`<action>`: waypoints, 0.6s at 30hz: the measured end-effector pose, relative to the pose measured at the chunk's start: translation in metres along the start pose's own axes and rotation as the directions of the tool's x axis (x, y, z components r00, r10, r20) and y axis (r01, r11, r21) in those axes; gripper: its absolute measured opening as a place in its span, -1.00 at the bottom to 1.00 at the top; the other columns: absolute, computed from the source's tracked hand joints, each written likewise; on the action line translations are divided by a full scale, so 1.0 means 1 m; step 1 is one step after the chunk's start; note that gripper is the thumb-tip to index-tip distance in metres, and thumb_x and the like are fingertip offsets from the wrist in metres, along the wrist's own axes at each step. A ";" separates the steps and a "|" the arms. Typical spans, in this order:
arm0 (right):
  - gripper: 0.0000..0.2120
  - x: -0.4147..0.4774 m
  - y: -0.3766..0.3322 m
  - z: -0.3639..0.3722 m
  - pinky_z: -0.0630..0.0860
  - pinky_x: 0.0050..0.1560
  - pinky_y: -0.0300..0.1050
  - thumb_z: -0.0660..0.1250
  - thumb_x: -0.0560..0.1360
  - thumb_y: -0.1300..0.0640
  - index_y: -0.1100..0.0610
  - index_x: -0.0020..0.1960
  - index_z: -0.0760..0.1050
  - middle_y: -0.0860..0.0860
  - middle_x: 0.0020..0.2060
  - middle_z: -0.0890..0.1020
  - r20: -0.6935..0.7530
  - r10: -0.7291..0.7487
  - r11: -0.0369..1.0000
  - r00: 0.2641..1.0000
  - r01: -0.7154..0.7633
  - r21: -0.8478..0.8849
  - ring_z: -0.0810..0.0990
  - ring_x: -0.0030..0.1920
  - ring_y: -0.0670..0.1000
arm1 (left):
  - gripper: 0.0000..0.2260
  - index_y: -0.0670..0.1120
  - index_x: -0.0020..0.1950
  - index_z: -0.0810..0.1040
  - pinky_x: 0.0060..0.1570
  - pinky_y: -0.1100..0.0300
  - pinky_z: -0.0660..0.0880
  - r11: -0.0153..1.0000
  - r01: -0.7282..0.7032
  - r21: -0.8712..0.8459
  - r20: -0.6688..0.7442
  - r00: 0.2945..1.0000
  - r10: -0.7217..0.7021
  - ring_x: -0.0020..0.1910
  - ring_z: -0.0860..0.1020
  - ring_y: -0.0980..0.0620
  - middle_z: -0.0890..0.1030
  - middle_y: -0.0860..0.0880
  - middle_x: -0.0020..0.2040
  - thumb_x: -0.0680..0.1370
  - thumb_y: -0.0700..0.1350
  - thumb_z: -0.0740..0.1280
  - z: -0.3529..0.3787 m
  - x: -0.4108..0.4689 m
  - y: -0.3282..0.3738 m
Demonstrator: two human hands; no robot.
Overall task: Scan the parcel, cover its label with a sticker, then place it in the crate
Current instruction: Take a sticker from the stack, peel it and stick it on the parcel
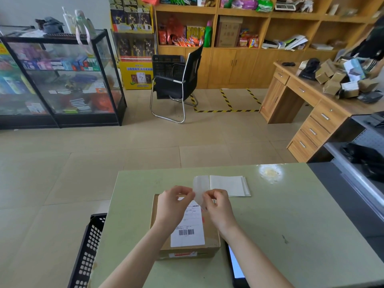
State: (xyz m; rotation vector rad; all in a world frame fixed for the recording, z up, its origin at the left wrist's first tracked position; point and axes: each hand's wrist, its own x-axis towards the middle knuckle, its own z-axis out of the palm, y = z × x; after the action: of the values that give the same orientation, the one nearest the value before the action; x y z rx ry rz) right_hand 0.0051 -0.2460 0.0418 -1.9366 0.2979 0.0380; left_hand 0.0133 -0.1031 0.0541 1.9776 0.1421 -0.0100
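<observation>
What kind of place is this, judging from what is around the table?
Probably a small shop that also handles parcels: wooden shelves hold packaged snacks, a glass display case holds boxed goods, and a labelled parcel lies on the table.

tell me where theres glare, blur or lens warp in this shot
Head view: a bright glare patch on the green table; the display case and shelving bow from wide-angle distortion; the parcel label's barcode is sharp but its small text unreadable; the far-right person is blurred.
</observation>
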 end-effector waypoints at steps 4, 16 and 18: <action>-0.91 0.001 0.001 -0.001 0.52 -0.24 -0.39 0.27 0.56 0.11 0.11 -0.07 0.51 0.07 0.10 0.45 -0.041 0.008 0.998 0.999 -0.006 0.066 0.56 0.03 0.01 | -0.90 0.12 -0.26 0.64 -0.26 0.49 0.43 0.999 -0.016 -0.031 -0.014 1.000 0.016 -0.21 0.61 0.37 0.64 0.39 -0.25 0.46 -0.04 0.44 0.000 0.001 -0.002; -0.90 0.004 -0.004 -0.004 0.42 -0.17 -0.53 0.34 0.52 0.11 0.15 -0.08 0.54 0.03 0.02 0.47 -0.078 -0.095 0.995 0.992 0.095 -0.006 0.50 -0.04 -0.19 | -0.88 0.11 -0.26 0.63 -0.17 0.54 0.41 0.994 -0.112 -0.010 0.069 0.991 0.112 -0.13 0.59 0.34 0.67 0.32 -0.15 0.47 -0.07 0.44 0.000 0.009 -0.005; -0.88 0.009 -0.001 -0.010 0.44 -0.04 -0.40 0.35 0.51 0.12 0.18 -0.07 0.55 0.06 0.04 0.49 -0.073 -0.066 0.998 0.995 0.066 -0.006 0.52 -0.02 -0.09 | -0.89 0.10 -0.26 0.63 -0.17 0.56 0.40 0.995 -0.099 0.000 0.051 0.994 0.099 -0.12 0.57 0.36 0.67 0.28 -0.12 0.46 -0.07 0.44 -0.001 0.013 -0.006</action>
State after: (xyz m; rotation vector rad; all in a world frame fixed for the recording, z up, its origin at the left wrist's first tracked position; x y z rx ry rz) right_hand 0.0129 -0.2569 0.0452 -1.9533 0.2826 -0.0762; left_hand 0.0252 -0.0986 0.0477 1.9830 0.0109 0.0043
